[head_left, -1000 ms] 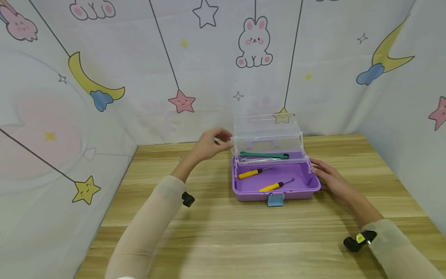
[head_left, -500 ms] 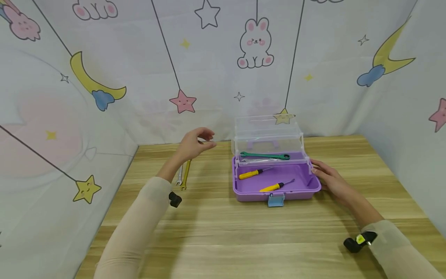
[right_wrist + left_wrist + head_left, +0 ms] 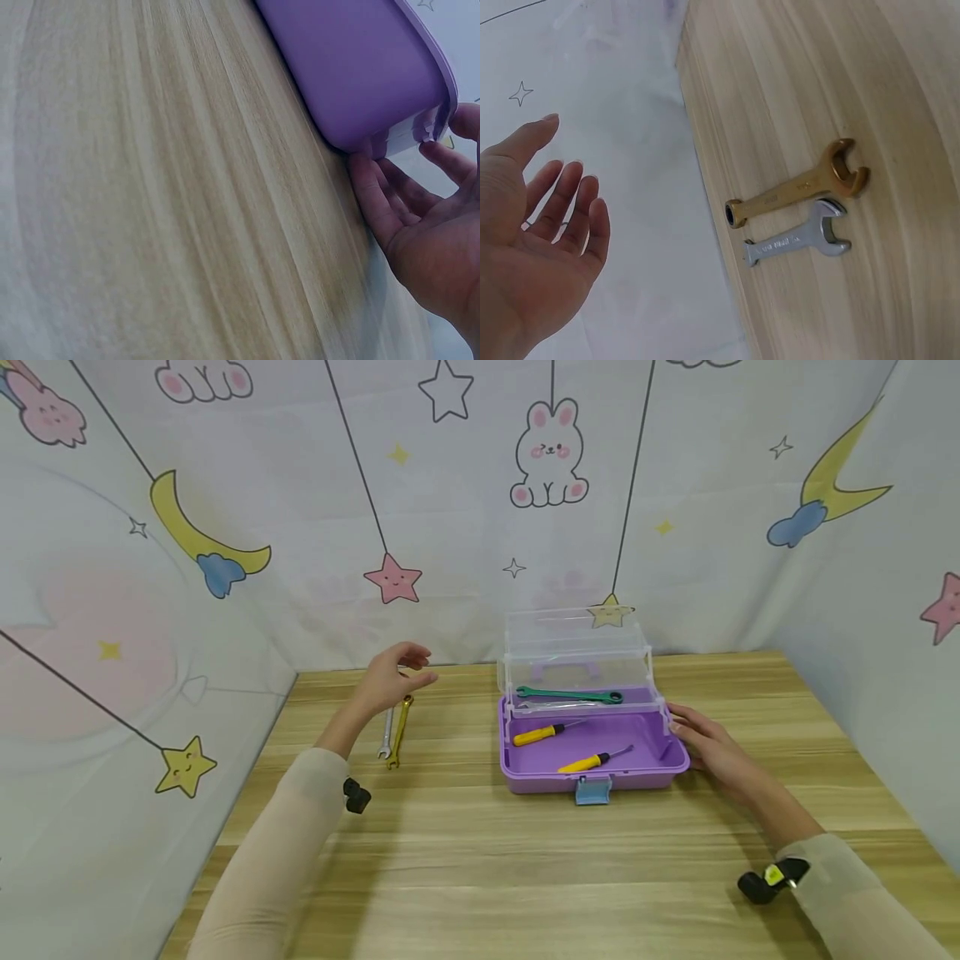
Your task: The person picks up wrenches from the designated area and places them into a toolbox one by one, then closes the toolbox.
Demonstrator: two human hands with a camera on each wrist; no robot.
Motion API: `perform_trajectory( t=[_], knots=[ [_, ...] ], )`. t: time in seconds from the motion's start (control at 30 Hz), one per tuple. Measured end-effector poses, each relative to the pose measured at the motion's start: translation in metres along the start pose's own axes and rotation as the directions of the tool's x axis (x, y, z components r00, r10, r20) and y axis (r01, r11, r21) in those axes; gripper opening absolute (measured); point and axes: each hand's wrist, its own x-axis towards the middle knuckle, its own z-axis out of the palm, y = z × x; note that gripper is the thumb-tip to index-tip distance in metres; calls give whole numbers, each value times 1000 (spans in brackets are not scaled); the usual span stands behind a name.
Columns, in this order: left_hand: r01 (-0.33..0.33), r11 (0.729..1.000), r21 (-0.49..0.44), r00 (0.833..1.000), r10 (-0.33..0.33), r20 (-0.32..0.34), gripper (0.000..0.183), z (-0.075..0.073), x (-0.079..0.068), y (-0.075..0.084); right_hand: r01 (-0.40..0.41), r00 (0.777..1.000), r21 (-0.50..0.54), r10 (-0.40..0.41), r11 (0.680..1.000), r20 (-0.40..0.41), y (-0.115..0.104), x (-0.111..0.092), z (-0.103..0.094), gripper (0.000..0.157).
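Note:
My left hand [image 3: 393,678] is held above the table at the left, fingers loosely bent and nothing in them. Beneath and beside it lie a gold combination wrench [image 3: 799,187] and a silver combination wrench [image 3: 799,238], side by side. My right hand [image 3: 716,752] touches the right end of a purple toolbox [image 3: 360,67], its thumb at the rim and fingers against the end wall. In the toolbox are two yellow screwdrivers [image 3: 587,763]. A green wrench [image 3: 570,695] and a silver wrench [image 3: 558,704] lie in its raised clear tray.
The toolbox's clear lid [image 3: 577,635] stands tipped back near the cloth backdrop [image 3: 465,510]. A light-blue latch [image 3: 593,790] hangs at the box's front. Wood-grain tabletop [image 3: 480,860] extends around the box.
My left hand has moved left from beside the toolbox's clear lid to over the two loose wrenches, uncovering most of them. The right hand and toolbox stay in place.

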Motion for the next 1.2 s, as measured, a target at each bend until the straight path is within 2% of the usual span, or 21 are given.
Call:
perform_trajectory(
  t=[0.47, 0.67, 0.8, 0.93, 1.2],
  knots=[
    [103, 995, 4, 995, -103, -1, 52, -11, -21, -31, 2, 1000, 1, -2, 1000, -6, 3, 0, 0, 59],
    [122, 992, 24, 993, -122, 0, 54, -13, -29, -43, 7, 1000, 12, -7, 1000, 0, 3, -1, 0, 58],
    [121, 992, 35, 992, -122, 11, 50, -13, -34, -51, 5, 1000, 12, -5, 1000, -3, 3, 0, 0, 57],
    [148, 988, 39, 988, -150, 27, 46, -11, -40, -58, 2, 1000, 9, -2, 1000, -2, 3, 1, -1, 58],
    [197, 980, 38, 979, -199, 46, 54, -6, -49, -69, -12, 1000, 8, 12, 1000, 0, 2, 1, -1, 62]
  ],
)
